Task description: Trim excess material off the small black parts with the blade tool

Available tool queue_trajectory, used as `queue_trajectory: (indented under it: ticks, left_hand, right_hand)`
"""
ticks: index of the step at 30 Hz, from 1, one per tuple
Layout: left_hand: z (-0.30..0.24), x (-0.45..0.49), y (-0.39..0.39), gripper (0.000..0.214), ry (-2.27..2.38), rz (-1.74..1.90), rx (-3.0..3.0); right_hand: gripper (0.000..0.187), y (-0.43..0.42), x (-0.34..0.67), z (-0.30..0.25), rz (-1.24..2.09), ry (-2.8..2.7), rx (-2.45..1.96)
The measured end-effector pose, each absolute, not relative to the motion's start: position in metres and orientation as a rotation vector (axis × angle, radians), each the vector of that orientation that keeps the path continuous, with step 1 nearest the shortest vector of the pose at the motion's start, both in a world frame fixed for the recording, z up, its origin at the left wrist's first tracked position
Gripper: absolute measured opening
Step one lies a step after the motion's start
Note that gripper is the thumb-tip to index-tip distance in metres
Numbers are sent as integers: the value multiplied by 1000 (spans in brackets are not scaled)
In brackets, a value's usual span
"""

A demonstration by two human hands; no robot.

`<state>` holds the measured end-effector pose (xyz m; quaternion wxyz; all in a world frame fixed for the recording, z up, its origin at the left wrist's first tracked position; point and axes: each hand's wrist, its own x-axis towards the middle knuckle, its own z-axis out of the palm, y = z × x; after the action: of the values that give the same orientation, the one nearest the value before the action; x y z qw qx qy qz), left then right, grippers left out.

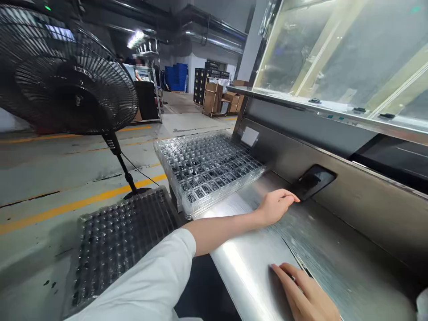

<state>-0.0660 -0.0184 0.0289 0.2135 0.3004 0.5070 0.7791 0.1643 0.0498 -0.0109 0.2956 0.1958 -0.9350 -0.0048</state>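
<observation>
My left hand [277, 204] reaches across a brushed steel worktop [254, 263], fingers stretched out, its fingertips at the edge of a dark opening [312, 182] in the machine's slanted steel front. It holds nothing. My right hand [306, 294] lies flat on the steel near the bottom edge, fingers extended, also empty. A stack of clear plastic trays [207, 167] with small dark parts in their pockets sits on the left end of the worktop, just left of my left hand.
A second stack of dark-looking blister trays [117, 240] stands lower left, beside my sleeve. A black pedestal fan [67, 76] stands on the concrete floor with yellow lines. Glass machine panels [341, 53] rise at right. Cardboard boxes [214, 98] and blue crates [177, 76] stand far back.
</observation>
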Motion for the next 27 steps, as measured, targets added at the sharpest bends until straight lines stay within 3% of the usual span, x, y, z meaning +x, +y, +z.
queue_trajectory:
  ticks: [6, 10, 14, 17, 21, 27]
  left_hand:
    - [57, -36, -52, 34, 1743, 1987, 1170]
    - [87, -34, -84, 35, 2115, 1667, 1542]
    - [117, -78, -130, 33, 2694, 664, 1987]
    - [140, -129, -165, 27, 3032, -11, 1678]
    - [159, -186, -205, 19, 3107, -145, 1361]
    - [142, -238, -227, 40, 3011, -121, 1049]
  right_hand:
    - [39, 41, 166, -20, 19, -2408, 556]
    - [37, 34, 171, -14, 78, -2373, 538]
    - [36, 33, 170, -14, 122, -2342, 539]
    - [36, 31, 169, -15, 168, -2328, 525]
    - [35, 28, 170, -16, 198, -2342, 486]
    - [32, 28, 173, -20, 226, -2387, 434]
